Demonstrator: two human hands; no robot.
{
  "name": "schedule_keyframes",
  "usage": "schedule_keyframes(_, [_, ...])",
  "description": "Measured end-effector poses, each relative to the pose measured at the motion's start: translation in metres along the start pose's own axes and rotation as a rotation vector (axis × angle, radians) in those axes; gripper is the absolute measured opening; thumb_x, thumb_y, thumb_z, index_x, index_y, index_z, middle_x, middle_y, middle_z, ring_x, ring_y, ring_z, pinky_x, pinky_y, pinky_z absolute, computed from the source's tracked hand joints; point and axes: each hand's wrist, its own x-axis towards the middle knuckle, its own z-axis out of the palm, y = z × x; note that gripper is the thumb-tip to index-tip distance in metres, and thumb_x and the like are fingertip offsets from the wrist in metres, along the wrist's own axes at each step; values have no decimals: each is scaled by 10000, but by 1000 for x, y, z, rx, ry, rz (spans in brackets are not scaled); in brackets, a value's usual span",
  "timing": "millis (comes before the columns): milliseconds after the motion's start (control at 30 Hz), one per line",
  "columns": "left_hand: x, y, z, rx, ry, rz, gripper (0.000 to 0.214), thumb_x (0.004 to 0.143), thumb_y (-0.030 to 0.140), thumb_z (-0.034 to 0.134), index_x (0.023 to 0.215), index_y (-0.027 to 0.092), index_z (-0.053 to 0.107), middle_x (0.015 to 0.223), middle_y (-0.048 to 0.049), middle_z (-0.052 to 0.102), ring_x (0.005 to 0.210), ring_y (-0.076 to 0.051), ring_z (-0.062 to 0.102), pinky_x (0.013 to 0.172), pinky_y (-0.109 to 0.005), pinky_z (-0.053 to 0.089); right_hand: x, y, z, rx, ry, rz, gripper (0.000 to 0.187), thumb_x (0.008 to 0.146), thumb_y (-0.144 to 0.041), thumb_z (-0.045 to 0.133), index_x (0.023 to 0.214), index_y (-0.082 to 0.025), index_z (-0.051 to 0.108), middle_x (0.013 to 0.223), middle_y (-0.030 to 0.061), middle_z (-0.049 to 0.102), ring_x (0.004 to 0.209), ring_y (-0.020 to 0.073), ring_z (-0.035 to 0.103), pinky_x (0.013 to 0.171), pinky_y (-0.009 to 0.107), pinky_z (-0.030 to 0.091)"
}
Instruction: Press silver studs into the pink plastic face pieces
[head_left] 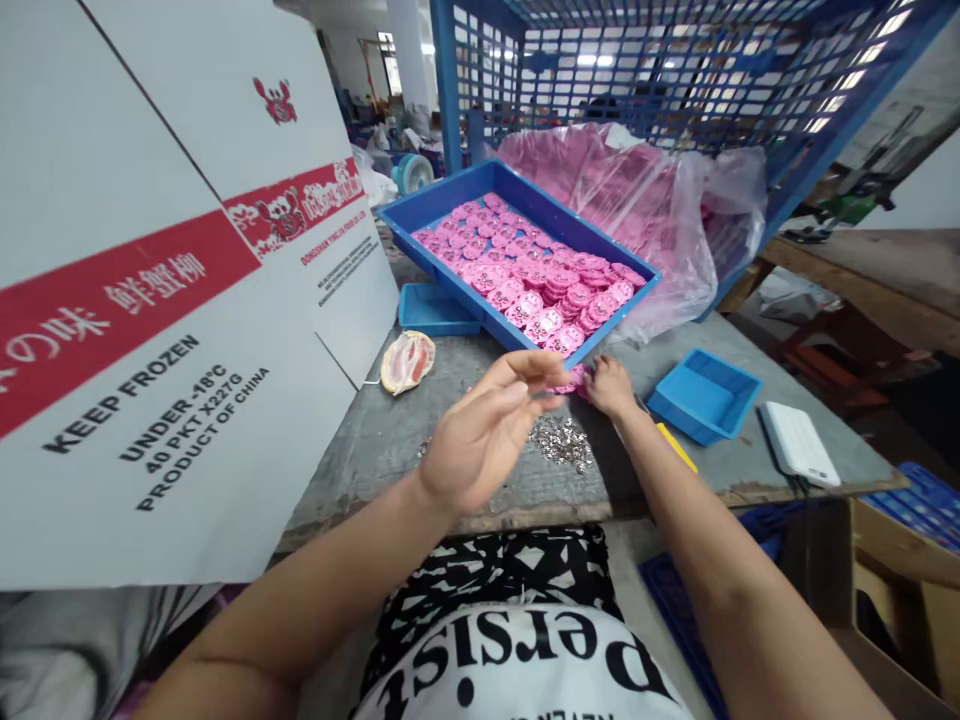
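My left hand (480, 430) is raised over the table, fingers loosely curved toward the right and thumb apart; I see nothing held in it. Low at the tray's near corner, my right hand (611, 387) has its curled fingers on the edge of a pink scalloped plastic piece (574, 381), which the left fingers partly hide. Between and below the hands lies a pile of small shiny metal parts (564, 444). Beyond them, a blue tray (469, 288) holds many pink pieces (517, 265), stacked toward the near side and laid out flat farther back.
A large white carton (247, 330) stands at the left. Around the table (480, 505) are a small blue bin (705, 395), a shallow blue tray (435, 310), a white power bank (799, 443), a yellow-handled tool (677, 447) and a round pouch (407, 362). Behind, a blue crate (448, 90) holds bagged pink pieces.
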Motion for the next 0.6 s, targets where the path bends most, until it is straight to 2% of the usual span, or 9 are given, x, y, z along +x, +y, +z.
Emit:
schedule_keyframes(33, [16, -16, -7, -55, 11, -48, 266, 806, 361, 655, 1060, 296, 699, 1257, -42, 662, 1301, -285, 575, 1068, -429, 510, 6, 1, 2, -9, -31, 32, 165, 830, -222, 687, 718, -150, 589, 1050, 154, 721, 1128, 207, 564, 996, 345, 332])
schedule_keyframes(100, [45, -49, -26, -102, 121, -192, 367, 766, 249, 690, 1130, 288, 665, 1313, -41, 626, 1235, -238, 611, 1031, -379, 509, 13, 4, 6, -39, -87, 98, 204, 807, -184, 710, 668, -167, 562, 978, 132, 725, 1090, 195, 572, 993, 333, 329])
schedule_keyframes(167, [70, -78, -43, -126, 213, -321, 506, 744, 216, 727, 1230, 286, 605, 1368, -57, 594, 1204, -218, 627, 1018, -370, 503, 15, 8, 9, -34, -114, 145, 226, 798, -183, 727, 654, -178, 553, 942, 122, 723, 1085, 197, 576, 990, 325, 333])
schedule_keyframes(233, [92, -97, -53, -137, 283, -405, 707, 707, 227, 793, 1351, 293, 509, 1428, -83, 571, 1244, -239, 612, 1045, -392, 480, 15, 12, 11, -6, -104, 159, 230, 774, -202, 756, 657, -186, 559, 925, 120, 724, 1088, 213, 589, 985, 325, 347])
schedule_keyframes(300, [115, -108, -55, -132, 318, -409, 882, 667, 265, 857, 1428, 301, 413, 1502, -110, 526, 1326, -278, 560, 1103, -435, 429, 16, 15, 11, 30, -95, 174, 228, 734, -233, 789, 663, -193, 576, 911, 121, 726, 1092, 240, 605, 985, 334, 368])
schedule_keyframes(367, [142, -113, -52, -130, 351, -392, 945, 636, 336, 899, 1429, 312, 383, 1516, -122, 525, 1368, -304, 523, 1147, -485, 371, 19, 16, 9, 75, -76, 188, 230, 697, -281, 802, 668, -203, 588, 888, 119, 723, 1093, 274, 619, 983, 360, 396])
schedule_keyframes(500, [187, -120, -48, -128, 426, -341, 812, 620, 409, 912, 1291, 304, 466, 1421, -104, 616, 1338, -312, 548, 1144, -515, 359, 32, 12, 6, 232, -27, 211, 269, 703, -468, 720, 750, -226, 610, 875, 79, 705, 1025, 280, 644, 914, 388, 470])
schedule_keyframes(600, [204, -127, -47, -123, 498, -315, 804, 581, 391, 932, 1229, 277, 470, 1387, -126, 626, 1314, -317, 565, 1102, -484, 410, 42, 7, 6, 385, -33, 248, 424, 690, -653, 623, 800, -247, 573, 805, 43, 672, 826, 240, 644, 756, 366, 512])
